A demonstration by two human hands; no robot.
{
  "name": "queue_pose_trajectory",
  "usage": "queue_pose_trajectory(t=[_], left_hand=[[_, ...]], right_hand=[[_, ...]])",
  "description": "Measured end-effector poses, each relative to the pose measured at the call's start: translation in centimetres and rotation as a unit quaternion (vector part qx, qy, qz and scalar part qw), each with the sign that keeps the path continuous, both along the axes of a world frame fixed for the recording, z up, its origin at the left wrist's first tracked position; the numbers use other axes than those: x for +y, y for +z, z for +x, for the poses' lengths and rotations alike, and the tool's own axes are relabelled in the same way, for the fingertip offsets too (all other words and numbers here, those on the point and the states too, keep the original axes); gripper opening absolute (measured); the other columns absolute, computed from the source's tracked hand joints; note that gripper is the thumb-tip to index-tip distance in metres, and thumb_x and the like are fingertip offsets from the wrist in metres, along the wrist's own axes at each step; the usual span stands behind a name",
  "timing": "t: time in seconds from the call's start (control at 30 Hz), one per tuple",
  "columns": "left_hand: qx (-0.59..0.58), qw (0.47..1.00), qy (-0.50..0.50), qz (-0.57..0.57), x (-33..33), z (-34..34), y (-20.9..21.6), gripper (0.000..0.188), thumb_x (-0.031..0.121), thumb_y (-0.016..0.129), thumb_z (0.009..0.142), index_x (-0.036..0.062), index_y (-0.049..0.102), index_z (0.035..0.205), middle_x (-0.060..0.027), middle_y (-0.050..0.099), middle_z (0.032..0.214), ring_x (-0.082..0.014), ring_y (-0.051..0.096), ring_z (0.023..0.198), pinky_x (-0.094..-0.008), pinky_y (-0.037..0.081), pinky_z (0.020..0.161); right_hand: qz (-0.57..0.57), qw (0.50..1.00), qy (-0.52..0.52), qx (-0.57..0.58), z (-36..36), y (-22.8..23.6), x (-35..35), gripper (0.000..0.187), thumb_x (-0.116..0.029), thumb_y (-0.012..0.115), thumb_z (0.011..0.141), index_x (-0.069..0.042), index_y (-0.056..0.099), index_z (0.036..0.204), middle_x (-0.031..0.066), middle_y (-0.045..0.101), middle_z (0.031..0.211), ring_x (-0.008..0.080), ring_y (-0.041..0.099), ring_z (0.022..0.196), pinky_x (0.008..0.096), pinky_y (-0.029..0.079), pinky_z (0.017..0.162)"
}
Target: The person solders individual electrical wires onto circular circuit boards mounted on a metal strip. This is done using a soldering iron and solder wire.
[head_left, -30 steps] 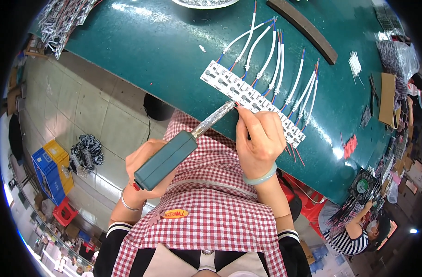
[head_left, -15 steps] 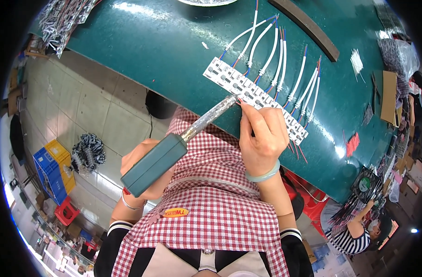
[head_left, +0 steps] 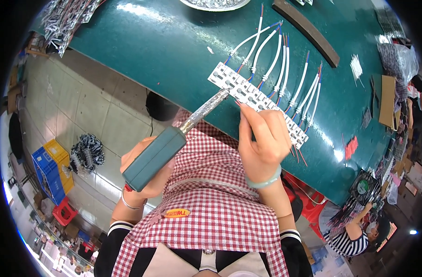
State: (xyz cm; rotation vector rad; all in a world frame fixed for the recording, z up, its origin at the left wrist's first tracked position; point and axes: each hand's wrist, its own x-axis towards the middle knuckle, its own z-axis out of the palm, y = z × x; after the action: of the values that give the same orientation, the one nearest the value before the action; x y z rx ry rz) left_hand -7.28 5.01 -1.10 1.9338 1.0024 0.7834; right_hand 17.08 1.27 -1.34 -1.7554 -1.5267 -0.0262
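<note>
My left hand point(head_left: 159, 179) is wrapped around the dark green handle of a soldering iron point(head_left: 154, 159). Its worn metal shaft points up and right, with the tip at the near edge of a white circuit board strip point(head_left: 248, 95). Beside that edge my right hand point(head_left: 267, 144) pinches a thin red wire point(head_left: 238, 102), whose end lies close to the board. Along the strip's far side several white cables point(head_left: 279, 69) with blue and red-brown wire ends are attached. Short red wires point(head_left: 301, 155) stick out at its right end.
A dark curved bar point(head_left: 308, 32) and a round metal dish point(head_left: 215, 3) lie at the table's far side. Rightward are white wires point(head_left: 356, 67), red wires point(head_left: 351, 147) and pliers point(head_left: 374, 94). A co-worker in a striped shirt point(head_left: 348, 239) sits at the lower right.
The soldering iron's tip has moved left along the board's near edge, away from my right fingertips. The board has shifted slightly right and nearer. My right hand is almost in the same place.
</note>
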Motion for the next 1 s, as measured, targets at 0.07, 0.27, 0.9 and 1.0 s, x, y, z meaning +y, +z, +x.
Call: queue_pose_trajectory(t=[0.07,0.27,0.9,1.0], left_hand=[[0.005,1.0,-0.012,0.026,0.7,0.5,0.5,0.024,-0.005,0.073,0.068,-0.0079,0.068,0.092,-0.0185,0.068,0.088,-0.0304,0.07,0.077,-0.0326,0.056,0.067],[-0.005,1.0,-0.016,0.017,0.7,0.5,0.1,0.027,-0.001,0.072,0.067,-0.0069,0.066,0.093,-0.0148,0.065,0.085,-0.0252,0.065,0.072,-0.0306,0.051,0.065],[0.013,1.0,-0.002,0.023,1.0,0.3,0.7,0.025,-0.006,0.07,0.059,-0.0067,0.066,0.083,-0.0133,0.06,0.075,-0.0261,0.062,0.061,-0.0301,0.049,0.054],[0.008,0.999,-0.006,0.047,1.0,-0.1,0.5,0.024,-0.005,0.072,0.062,-0.0066,0.067,0.085,-0.0146,0.062,0.078,-0.0271,0.064,0.064,-0.0301,0.05,0.056]], right_hand=[[-0.004,1.0,-0.005,0.002,-0.2,-0.8,0.4,0.026,0.01,0.074,0.07,-0.001,0.071,0.094,0.008,0.056,0.071,0.0234,0.056,0.065,0.0346,0.044,0.057],[-0.004,1.0,-0.011,-0.012,-0.5,-1.4,0.7,0.029,0.012,0.074,0.068,-0.001,0.072,0.094,0.0083,0.058,0.072,0.0234,0.057,0.066,0.0347,0.045,0.059],[-0.012,0.998,-0.025,-0.064,-0.7,-1.7,0.9,0.021,0.003,0.073,0.07,-0.001,0.072,0.091,0.0059,0.056,0.072,0.0226,0.057,0.067,0.0347,0.045,0.059],[-0.014,0.998,-0.026,-0.062,-0.8,-1.7,1.0,0.022,0.004,0.073,0.07,-0.001,0.072,0.091,0.0058,0.056,0.071,0.0227,0.057,0.067,0.0349,0.045,0.059]])
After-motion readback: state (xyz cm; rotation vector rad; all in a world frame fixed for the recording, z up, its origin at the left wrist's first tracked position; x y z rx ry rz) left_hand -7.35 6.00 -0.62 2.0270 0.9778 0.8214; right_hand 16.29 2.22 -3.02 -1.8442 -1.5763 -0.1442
